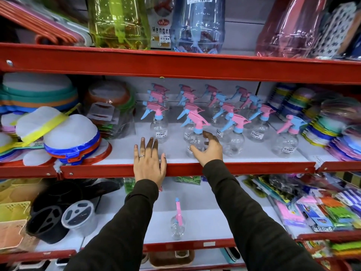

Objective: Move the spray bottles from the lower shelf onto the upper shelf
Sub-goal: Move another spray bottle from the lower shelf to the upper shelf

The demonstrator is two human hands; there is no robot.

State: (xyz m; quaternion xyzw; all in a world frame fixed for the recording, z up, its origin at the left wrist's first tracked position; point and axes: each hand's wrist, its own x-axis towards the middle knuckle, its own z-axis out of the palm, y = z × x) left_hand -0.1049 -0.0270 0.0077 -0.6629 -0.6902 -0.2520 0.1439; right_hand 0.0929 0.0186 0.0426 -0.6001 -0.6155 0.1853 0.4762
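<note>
Several clear spray bottles [257, 130] with pink and blue trigger heads stand in rows on the upper white shelf [125, 153], which has a red front rim. My right hand [210, 151] curls around the front spray bottle [196, 140], thumb across its front and fingers at its right side; its base is on the shelf. My left hand [149, 165] lies flat on the shelf's front edge, fingers spread, holding nothing. A single spray bottle [176, 222] stands on the lower shelf [214, 222] between my forearms.
Stacked lidded containers [70, 141] crowd the upper shelf's left end and stacks of coloured plates [332, 130] its right end. Black holders [50, 218] sit at the lower left, packets [322, 210] at the lower right. Large plastic jars [119, 22] stand on the top shelf.
</note>
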